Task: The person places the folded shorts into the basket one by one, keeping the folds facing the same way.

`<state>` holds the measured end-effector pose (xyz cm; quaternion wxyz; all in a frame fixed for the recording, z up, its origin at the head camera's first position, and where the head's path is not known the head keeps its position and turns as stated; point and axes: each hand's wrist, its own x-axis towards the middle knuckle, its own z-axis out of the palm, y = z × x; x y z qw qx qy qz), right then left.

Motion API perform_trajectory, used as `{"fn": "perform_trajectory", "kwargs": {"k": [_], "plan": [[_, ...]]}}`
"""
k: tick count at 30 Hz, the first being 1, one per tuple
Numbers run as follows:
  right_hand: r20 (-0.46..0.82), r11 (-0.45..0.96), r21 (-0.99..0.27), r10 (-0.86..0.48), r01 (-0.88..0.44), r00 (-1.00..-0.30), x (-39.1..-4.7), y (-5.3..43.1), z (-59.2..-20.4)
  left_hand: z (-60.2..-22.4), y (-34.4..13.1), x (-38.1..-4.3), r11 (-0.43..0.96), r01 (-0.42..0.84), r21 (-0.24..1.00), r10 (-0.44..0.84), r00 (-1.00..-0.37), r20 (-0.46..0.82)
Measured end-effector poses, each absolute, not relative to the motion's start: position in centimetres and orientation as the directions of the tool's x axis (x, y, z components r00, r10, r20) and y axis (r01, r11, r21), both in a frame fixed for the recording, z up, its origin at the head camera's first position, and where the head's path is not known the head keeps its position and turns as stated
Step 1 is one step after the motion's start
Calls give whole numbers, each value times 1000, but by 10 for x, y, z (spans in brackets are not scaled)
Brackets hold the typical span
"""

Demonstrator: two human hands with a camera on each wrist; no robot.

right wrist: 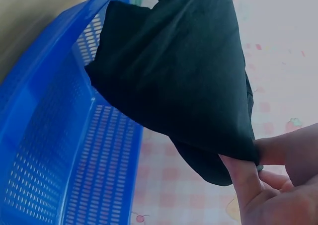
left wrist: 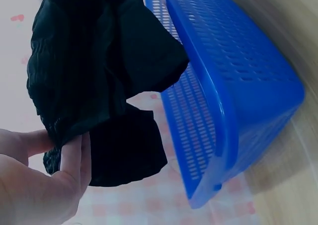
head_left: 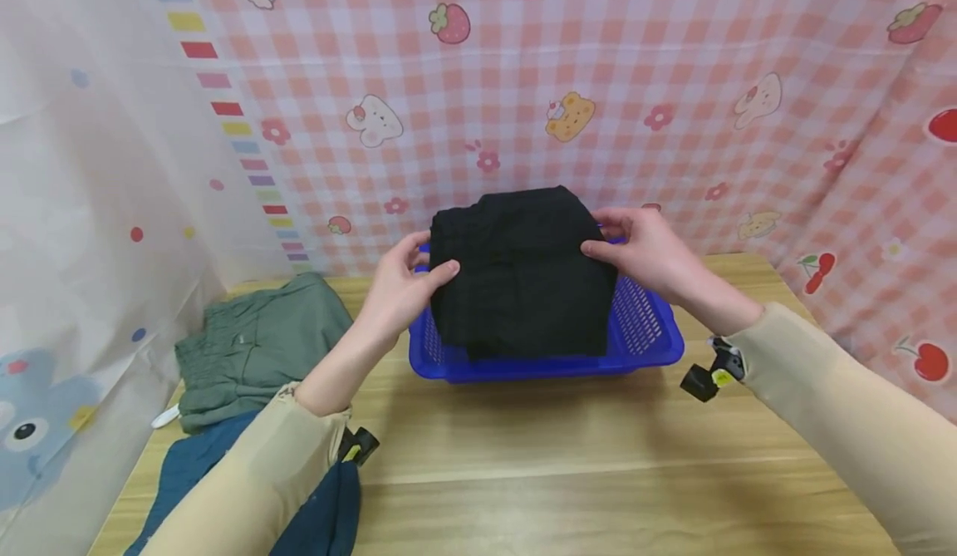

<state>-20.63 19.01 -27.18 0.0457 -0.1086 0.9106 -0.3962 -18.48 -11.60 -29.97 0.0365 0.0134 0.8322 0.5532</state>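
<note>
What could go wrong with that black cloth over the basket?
The black cloth might drop crooked if the left grip or the right grip slips, since each pinches just one side. Its loose flaps hang apart in the left wrist view, so they could snag on the blue basket.

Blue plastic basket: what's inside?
Inside the blue plastic basket, only slotted plastic shows; in the head view, the folded black cloth garment held over it hides the middle.
</note>
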Motion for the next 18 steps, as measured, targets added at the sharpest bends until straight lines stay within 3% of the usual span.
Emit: {"fn": "perform_trajectory", "kwargs": {"k": [18], "plan": [[-173, 766, -627, -314, -141, -934, -247, 180, -299, -326, -107, -221, 602, -46, 797, 75, -991, -114]]}}
